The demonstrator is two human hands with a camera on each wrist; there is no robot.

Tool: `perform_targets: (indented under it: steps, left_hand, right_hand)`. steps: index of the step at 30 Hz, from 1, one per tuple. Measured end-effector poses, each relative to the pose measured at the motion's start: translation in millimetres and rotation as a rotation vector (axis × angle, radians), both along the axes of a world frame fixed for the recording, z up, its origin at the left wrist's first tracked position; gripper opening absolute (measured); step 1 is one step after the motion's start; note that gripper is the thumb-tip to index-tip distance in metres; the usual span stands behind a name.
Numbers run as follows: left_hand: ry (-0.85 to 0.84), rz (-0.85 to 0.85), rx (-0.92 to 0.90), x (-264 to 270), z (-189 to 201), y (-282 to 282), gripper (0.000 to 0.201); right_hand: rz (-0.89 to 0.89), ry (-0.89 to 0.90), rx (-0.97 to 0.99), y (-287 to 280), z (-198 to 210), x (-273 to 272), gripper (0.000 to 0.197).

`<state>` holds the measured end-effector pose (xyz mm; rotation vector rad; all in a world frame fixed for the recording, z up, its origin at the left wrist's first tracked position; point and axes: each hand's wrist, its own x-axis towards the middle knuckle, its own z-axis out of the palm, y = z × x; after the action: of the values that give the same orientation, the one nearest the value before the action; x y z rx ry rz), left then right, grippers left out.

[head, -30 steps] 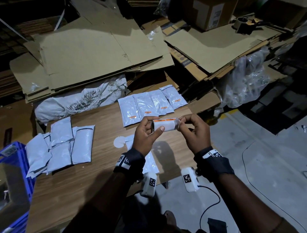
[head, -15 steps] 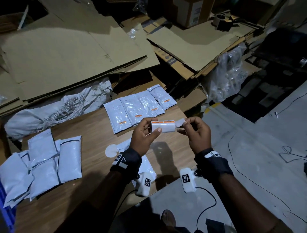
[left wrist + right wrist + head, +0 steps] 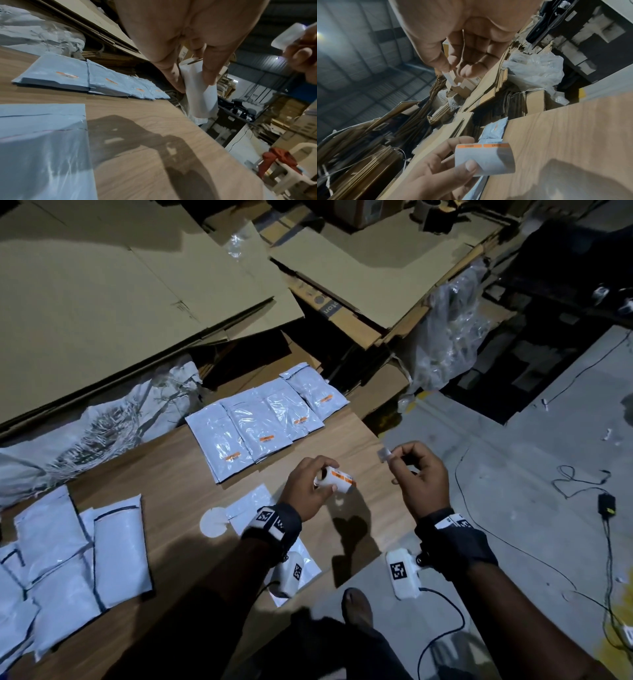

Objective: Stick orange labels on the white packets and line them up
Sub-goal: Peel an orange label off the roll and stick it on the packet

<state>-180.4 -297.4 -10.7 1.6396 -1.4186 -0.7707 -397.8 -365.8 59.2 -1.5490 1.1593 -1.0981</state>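
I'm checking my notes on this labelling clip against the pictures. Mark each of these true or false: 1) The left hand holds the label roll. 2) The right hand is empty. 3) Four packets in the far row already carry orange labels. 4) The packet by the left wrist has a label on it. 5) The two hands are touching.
1) True: the left hand grips the label roll.
2) False: the right hand pinches a peeled label.
3) True: the far row shows four orange labels.
4) False: the near packet shows no label.
5) False: the hands are apart.
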Motion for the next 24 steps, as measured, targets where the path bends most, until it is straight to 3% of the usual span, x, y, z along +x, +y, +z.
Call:
perform_targets:
  steps: [8,13,18,24]
  left_hand:
    - [-0.205,-0.044,0.193,-28,-37,-45,0.047]
    - [-0.257,-0.059,0.118,-43,-48,-61,0.051]
    - [-0.248,-0.127,0.009,-61,-41,-61,0.039]
    - [-0.283,-0.160,0.090,-65,-41,-56,0.047]
  right_hand:
    - [0.116,0.065,-0.003,-57,-27,-22,0.019]
    - [0.198,0.097,-0.012,-84,-41,-29,0.022]
    - [0.261,0.101,-0.006,-100,-50,-29,0.022]
    - [0.330,0.097,-0.046,-106,-49,-25,0.022]
